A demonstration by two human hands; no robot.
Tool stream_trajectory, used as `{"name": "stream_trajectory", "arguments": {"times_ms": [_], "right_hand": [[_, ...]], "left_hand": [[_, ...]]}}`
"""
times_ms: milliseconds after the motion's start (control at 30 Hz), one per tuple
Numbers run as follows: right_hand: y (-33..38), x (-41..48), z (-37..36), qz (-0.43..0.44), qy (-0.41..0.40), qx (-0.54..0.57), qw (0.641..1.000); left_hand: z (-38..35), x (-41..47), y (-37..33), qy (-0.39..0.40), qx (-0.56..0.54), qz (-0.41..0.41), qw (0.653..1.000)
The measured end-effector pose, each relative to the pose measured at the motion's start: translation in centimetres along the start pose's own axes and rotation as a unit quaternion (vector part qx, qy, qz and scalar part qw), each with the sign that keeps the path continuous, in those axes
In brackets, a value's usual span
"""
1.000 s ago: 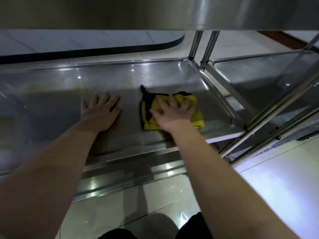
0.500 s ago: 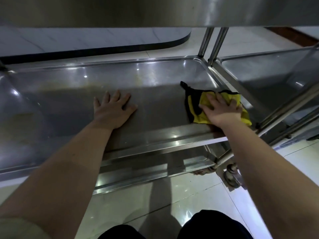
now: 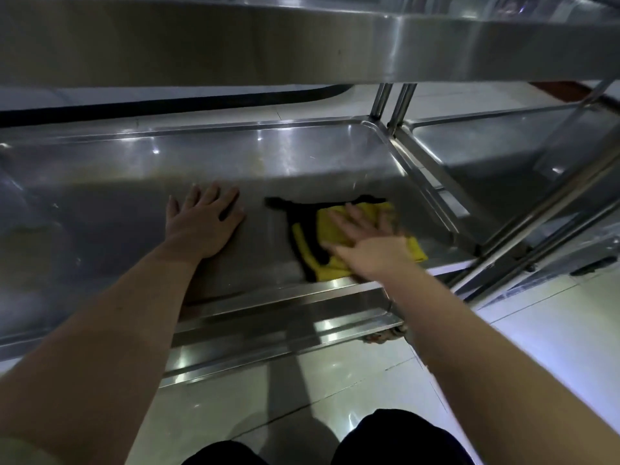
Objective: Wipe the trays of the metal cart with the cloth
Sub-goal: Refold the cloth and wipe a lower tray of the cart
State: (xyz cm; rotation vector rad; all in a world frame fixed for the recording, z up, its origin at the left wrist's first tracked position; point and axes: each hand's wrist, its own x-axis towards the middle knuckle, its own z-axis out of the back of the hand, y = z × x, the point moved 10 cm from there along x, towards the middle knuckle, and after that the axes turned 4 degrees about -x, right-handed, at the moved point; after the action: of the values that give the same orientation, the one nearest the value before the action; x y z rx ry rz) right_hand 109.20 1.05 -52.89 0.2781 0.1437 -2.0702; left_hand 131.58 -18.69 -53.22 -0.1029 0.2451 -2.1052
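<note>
A yellow cloth with a black edge (image 3: 330, 226) lies on the right part of the cart's middle steel tray (image 3: 302, 156). My right hand (image 3: 365, 236) presses flat on the cloth with its fingers spread; the hand is blurred by motion. Beside it to the left, my left hand (image 3: 204, 223) rests palm down on the bare tray, fingers straight. The cart's upper tray (image 3: 235, 41) hangs over the scene and hides the far side.
A second steel cart (image 3: 496, 152) stands close on the right, its tray level with this one. Upright posts (image 3: 391, 102) rise at the far right corner, and slanted tubes (image 3: 536, 216) cross on the right. A lower tray rim (image 3: 285, 337) and glossy floor tiles lie below.
My right hand has slid the cloth back left from the tray's right end, towards the left hand. The left hand has stayed flat on the tray.
</note>
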Motion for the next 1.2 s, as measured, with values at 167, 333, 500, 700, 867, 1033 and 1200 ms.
{"name": "stream_trajectory", "arguments": {"times_ms": [167, 333, 500, 700, 867, 1033, 1200], "right_hand": [[-13.8, 0.2, 0.5, -0.146, 0.017, 0.023, 0.989], [-7.2, 0.2, 0.3, -0.118, 0.003, -0.005, 0.993], [9.4, -1.2, -0.2, 0.066, -0.035, -0.031, 0.997], [14.6, 3.1, 0.9, 0.122, -0.063, -0.017, 0.990], [15.0, 10.1, 2.4, 0.108, -0.052, 0.000, 0.993], [15.7, 16.6, 4.8, 0.072, -0.086, 0.037, 0.993], [16.2, 17.3, 5.1, 0.076, -0.082, 0.028, 0.993]], "left_hand": [[0.0, 0.1, -0.2, 0.004, 0.002, 0.007, 1.000], [0.0, 0.1, -0.3, 0.003, 0.006, 0.013, 1.000], [0.2, -0.4, -0.1, -0.005, 0.008, 0.010, 1.000], [0.3, -0.9, 0.8, -0.019, 0.016, 0.006, 1.000], [0.3, -0.5, 1.1, -0.029, 0.004, 0.024, 0.999], [0.0, 0.1, 1.0, -0.022, -0.004, 0.035, 0.999], [0.0, 0.5, 1.4, -0.019, -0.012, 0.052, 0.998]]}}
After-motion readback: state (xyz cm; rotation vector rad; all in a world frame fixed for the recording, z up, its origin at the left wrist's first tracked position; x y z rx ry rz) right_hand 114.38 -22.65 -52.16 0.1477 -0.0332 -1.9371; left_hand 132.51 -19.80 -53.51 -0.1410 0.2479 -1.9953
